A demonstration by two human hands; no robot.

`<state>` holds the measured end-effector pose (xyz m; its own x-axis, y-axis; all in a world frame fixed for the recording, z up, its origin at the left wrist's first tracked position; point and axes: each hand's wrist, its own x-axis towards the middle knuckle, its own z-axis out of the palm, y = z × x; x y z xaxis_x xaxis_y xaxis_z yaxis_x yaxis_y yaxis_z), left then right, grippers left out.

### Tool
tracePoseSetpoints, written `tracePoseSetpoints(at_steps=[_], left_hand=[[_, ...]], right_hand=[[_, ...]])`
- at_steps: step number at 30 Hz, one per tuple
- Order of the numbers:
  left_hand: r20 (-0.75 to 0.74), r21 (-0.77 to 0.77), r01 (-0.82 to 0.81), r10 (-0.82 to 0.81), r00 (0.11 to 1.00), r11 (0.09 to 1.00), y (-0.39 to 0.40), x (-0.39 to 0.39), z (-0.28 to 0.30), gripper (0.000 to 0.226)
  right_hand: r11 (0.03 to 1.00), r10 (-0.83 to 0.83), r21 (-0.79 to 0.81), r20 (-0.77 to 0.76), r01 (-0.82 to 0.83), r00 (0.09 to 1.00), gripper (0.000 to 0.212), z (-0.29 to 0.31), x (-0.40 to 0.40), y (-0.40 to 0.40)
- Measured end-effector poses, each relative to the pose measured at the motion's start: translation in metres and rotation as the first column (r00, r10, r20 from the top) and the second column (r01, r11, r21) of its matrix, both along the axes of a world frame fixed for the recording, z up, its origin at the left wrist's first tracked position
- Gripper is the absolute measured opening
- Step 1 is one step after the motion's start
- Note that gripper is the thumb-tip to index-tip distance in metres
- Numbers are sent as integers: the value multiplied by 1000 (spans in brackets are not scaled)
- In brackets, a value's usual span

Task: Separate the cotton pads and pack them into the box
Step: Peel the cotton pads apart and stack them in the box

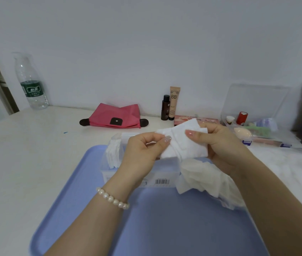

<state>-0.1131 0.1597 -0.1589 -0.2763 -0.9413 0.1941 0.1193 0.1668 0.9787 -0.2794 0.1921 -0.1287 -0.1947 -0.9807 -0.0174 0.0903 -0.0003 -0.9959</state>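
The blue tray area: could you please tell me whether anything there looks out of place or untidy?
Yes. A crumpled heap of loose cotton pads spills off the right edge of the blue tray, beside the box rather than in it. Both the left hand and right hand pinch overlapping held pads above.

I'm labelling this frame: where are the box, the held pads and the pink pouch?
box (139, 179): head view, front wall.
held pads (185, 145): head view, middle of the top pad.
pink pouch (109, 115): head view, front face.
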Motion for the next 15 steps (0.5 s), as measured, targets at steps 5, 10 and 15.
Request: tracePoseSetpoints(at_steps=[5,10,15], left_hand=[[-39,17,-29,30,999,999,-3,1,-2,26],[-23,-16,14,-14,1000,1000,0,0,-1,32],[-63,-51,29,-32,998,998,-2,0,-3,40]], right_hand=[[1000,-6,-26,156,10,988,38,3,-1,-1],[996,-52,-62,133,60,990,41,-2,9,-1],[970,-190,-164,-60,178,980,18,-8,18,-1]])
